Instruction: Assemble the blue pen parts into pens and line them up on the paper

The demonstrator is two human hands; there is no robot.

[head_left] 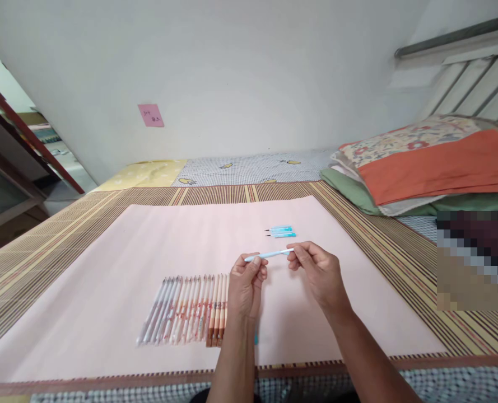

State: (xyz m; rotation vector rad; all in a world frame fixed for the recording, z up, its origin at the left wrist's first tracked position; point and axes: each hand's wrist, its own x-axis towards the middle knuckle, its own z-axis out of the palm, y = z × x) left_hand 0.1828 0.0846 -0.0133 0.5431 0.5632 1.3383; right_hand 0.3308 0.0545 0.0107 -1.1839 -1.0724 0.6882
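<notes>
A light blue pen (271,254) is held level above the pink sheet (190,235), between both hands. My left hand (249,274) is closed on its left end, thumb and fingers pinching. At the other end, near a white part, my right hand (316,266) pinches with closed fingers, which partly hide it. Just beyond the hands lie some short blue pen parts (281,235) with dark pointed tips. To the left, a row of pens (185,310), whitish, pink-patterned and brown-ended, lies side by side. My left forearm covers the row's right end, where a bit of blue shows.
The sheet lies on a striped woven mat (59,263). Folded bedding with an orange pillow (433,168) is piled at the right, below a white rail headboard. Behind the mat stands a white wall (240,73) with a pink note (151,116) on it.
</notes>
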